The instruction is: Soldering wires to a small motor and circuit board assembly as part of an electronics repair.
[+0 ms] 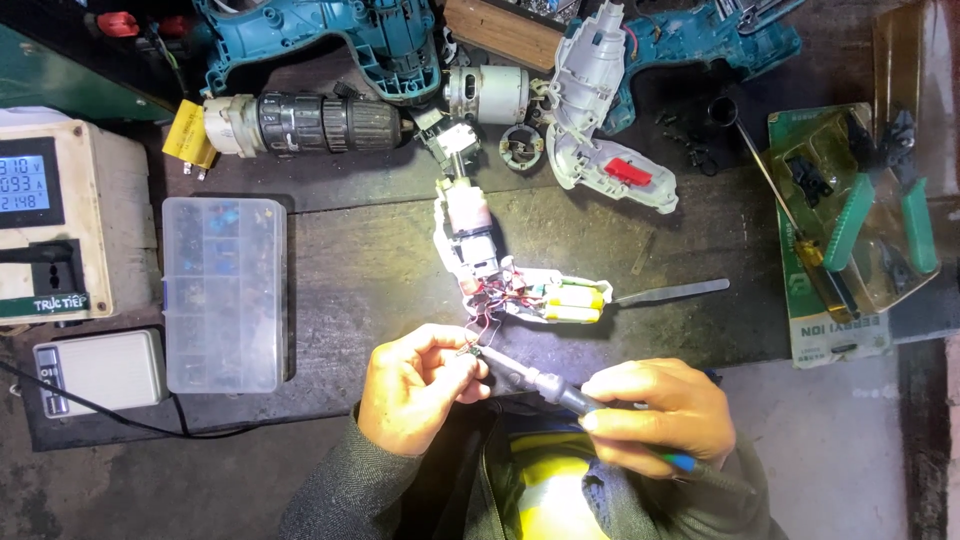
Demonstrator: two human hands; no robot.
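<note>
Holding a soldering iron (545, 382) in the right hand (655, 412), fingers wrapped tight round its handle, tip aimed left toward the left hand (415, 385). Left hand's fingers are pinched together on a small part (470, 351) at the end of thin red wires (487, 310); iron tip touches or sits just beside that part, cannot tell which. Hands are close, nearly meeting at the tip, low centre of the dark workbench (360, 270).

Wires run up into an opened white drill half-shell (500, 272) lying just above the hands, with a small motor (468, 222) in its upper end and yellow battery cells (572, 302) in the handle end. A flat metal pry tool (672, 292) lies just right of the cells.

Further back: a drill chuck and gearbox (310, 123) on its side, a loose silver motor (488, 95), another white shell half (600, 110) with a red button, and teal drill bodies (330, 35) along the far edge. Left: a clear plastic parts box (224, 292), a beige power meter (58, 222) with a lit blue screen, and a small grey box (100, 370) near it. Right: a green card pack (835, 250) with green-handled pliers (885, 235) and a yellow-handled screwdriver (800, 235) on it. Dark sleeves at the bottom edge.
</note>
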